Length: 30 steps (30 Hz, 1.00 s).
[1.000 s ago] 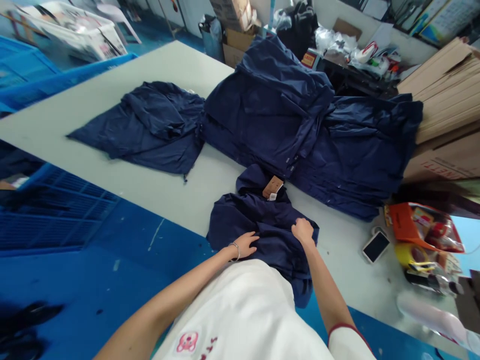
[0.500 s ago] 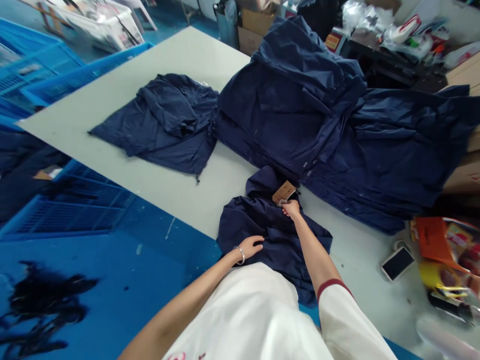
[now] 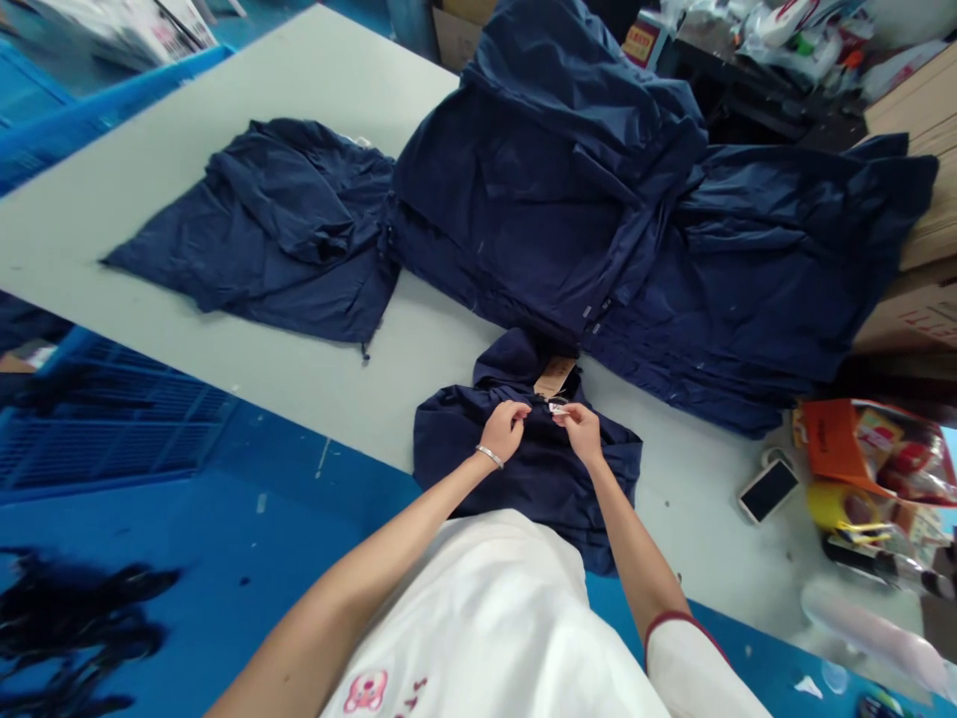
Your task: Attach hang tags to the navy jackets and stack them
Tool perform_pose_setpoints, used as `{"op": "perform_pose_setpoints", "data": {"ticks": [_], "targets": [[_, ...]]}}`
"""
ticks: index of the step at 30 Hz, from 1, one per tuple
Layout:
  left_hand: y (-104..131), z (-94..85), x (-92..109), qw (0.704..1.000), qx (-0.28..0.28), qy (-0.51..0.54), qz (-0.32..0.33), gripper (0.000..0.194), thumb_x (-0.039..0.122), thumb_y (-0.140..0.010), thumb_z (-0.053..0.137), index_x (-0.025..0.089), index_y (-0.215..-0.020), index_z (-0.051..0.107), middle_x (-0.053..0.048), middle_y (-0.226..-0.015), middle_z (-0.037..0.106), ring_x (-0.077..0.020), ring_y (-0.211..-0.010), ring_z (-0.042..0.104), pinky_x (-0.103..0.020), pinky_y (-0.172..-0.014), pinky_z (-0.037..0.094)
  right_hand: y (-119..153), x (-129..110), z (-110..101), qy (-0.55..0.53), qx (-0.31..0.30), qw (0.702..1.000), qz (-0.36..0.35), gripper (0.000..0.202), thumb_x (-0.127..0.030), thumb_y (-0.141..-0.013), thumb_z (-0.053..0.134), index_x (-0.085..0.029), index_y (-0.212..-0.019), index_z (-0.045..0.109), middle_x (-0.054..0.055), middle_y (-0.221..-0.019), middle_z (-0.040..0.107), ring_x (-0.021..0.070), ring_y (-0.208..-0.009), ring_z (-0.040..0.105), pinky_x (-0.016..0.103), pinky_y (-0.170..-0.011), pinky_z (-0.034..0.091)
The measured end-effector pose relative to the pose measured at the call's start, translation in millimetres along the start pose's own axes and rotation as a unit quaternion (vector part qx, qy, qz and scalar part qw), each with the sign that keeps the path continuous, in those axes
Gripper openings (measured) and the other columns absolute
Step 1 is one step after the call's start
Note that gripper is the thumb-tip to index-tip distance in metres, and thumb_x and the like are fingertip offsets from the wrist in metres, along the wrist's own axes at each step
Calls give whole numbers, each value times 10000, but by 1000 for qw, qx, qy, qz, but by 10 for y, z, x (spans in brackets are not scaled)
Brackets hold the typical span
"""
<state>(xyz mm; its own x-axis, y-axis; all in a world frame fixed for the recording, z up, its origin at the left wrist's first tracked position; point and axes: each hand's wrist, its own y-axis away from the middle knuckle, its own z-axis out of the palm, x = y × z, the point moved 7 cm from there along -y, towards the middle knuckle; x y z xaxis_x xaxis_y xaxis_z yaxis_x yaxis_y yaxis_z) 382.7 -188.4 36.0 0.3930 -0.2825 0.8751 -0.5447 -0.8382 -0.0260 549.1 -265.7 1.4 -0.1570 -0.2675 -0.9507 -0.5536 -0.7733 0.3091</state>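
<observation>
beneath the garments [image 3: 523,469], a pale table [image 3: 299,389] over blue floor [image 3: 299,568]

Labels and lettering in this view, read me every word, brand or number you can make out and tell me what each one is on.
"STO", on the white shirt; the last letter is cut off by the picture's edge.
"ETTI", on the cardboard box, likely part of a longer word.
Too small or blurred to read: the brown tag, the white label, the orange box and the white crate.
</observation>
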Motion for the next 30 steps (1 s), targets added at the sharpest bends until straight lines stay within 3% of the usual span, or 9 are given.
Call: {"op": "perform_pose_setpoints", "data": {"ticks": [6,10,12,15,18,30], "targets": [[138,185,-17,999,-13,27,-17,318,-2,-727,448,163,-930,629,-23,-817,581,-127,-733,566,-277,-720,516,211,208,-14,-63,14,998,9,166,-222,-609,619,-168,-744,700,26,-786,730,188,-758,682,351,-782,558],[159,332,-27,997,-28,55,-40,373,19,-722,484,154,-1038,628,-74,-1036,592,-115,-707,573,-261,-631,524,319,276,-37,-103,27,994,39,172,-269,-641,654,-163,-768,701,31,-807,728,184,-749,681,358,-770,568],[148,382,11,998,-38,51,-26,411,31,-724,507,173,-1091,626,-90,-1175,570,-131,-777,596,-284,-671,541,377,285,-54,-99,21,994,37,209,-271,-620,704,-162,-797,698,39,-832,733,190,-777,682,360,-784,568],[123,433,104,998,-54,8,31,384,71,-747,551,203,-1094,649,-80,-1254,562,-206,-1060,569,-382,-897,510,453,314,-75,-118,2,992,49,292,-254,-577,756,-161,-846,691,50,-879,738,204,-838,684,371,-806,571],[103,483,152,995,-71,-26,60,332,107,-754,590,214,-1057,674,-72,-1238,588,-227,-1151,529,-436,-1010,432,497,342,-105,-147,-6,987,68,341,-241,-544,782,-161,-859,680,47,-873,740,211,-845,687,381,-809,576],[54,536,194,992,-124,-17,17,234,169,-772,586,215,-958,721,-40,-1018,715,-199,-995,610,-352,-914,458,530,402,-151,-203,-24,971,127,643,-208,-523,812,-175,-1114,560,32,-839,737,201,-772,705,397,-808,585]]}}
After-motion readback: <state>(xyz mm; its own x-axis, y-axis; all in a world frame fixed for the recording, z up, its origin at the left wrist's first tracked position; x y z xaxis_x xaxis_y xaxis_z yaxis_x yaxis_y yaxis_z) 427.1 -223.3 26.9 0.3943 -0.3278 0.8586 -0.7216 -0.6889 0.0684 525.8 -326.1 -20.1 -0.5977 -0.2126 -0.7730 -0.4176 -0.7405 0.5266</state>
